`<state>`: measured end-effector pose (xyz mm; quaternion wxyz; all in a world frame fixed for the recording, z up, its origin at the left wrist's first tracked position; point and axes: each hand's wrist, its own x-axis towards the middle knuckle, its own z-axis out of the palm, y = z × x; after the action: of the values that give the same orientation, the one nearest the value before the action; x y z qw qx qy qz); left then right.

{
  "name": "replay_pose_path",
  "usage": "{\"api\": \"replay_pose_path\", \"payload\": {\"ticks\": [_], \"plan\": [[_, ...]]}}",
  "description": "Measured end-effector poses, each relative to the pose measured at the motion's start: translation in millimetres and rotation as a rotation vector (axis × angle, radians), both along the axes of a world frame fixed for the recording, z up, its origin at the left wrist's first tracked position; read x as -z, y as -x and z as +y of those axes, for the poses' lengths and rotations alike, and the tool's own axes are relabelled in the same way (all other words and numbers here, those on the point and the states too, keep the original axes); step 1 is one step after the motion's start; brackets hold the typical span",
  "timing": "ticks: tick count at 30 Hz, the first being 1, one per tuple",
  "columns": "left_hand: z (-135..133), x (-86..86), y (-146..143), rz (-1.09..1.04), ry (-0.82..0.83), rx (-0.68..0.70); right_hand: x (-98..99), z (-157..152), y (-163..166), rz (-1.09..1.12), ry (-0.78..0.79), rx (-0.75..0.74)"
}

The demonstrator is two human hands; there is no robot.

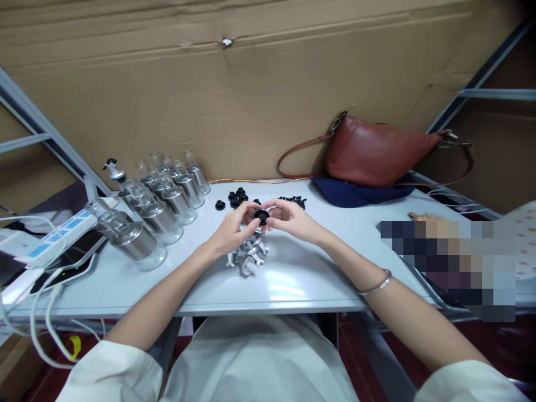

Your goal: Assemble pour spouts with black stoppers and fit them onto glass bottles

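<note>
My left hand [233,228] and my right hand [290,218] meet over the middle of the white table [293,279], both pinching one small black round cap [262,216] between their fingertips. Just below my left hand lies a little heap of light grey plastic parts [248,257]. Beyond the hands, loose black caps [235,198] and a row of small black pieces [293,200] lie on the table. Several glass bottles with metal bands [161,198] stand at the left; one carries a black pourer top [112,166].
A brown leather bag [377,151] rests on blue cloth [355,192] at the back right, against a cardboard wall. A white power strip [50,240] with cables and a dark device [69,262] sit at the left edge. A blurred-out area lies at the right.
</note>
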<state>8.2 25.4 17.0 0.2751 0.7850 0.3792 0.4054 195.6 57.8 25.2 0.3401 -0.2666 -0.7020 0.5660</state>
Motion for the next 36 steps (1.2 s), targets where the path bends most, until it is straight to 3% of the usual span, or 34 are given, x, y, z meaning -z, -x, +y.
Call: {"api": "replay_pose_path", "payload": {"ticks": [9, 18, 26, 36], "plan": [[-5.5, -4.7, -6.8, -0.033, 0.031, -0.046, -3.0, -7.9, 3.1, -0.087, -0.146, 0.009], [-7.2, -2.8, -9.3, -0.033, -0.012, -0.077, -4.6, -9.8, 0.6, -0.096, -0.195, -0.036], [-5.5, -1.4, -8.5, -0.115, -0.091, -0.096, 1.0, -3.8, 2.5, 0.092, -0.017, -0.061], [-3.9, 2.7, -6.5, -0.167, -0.074, 0.003, 2.7, -0.3, 0.8, 0.124, -0.060, -0.059]]}}
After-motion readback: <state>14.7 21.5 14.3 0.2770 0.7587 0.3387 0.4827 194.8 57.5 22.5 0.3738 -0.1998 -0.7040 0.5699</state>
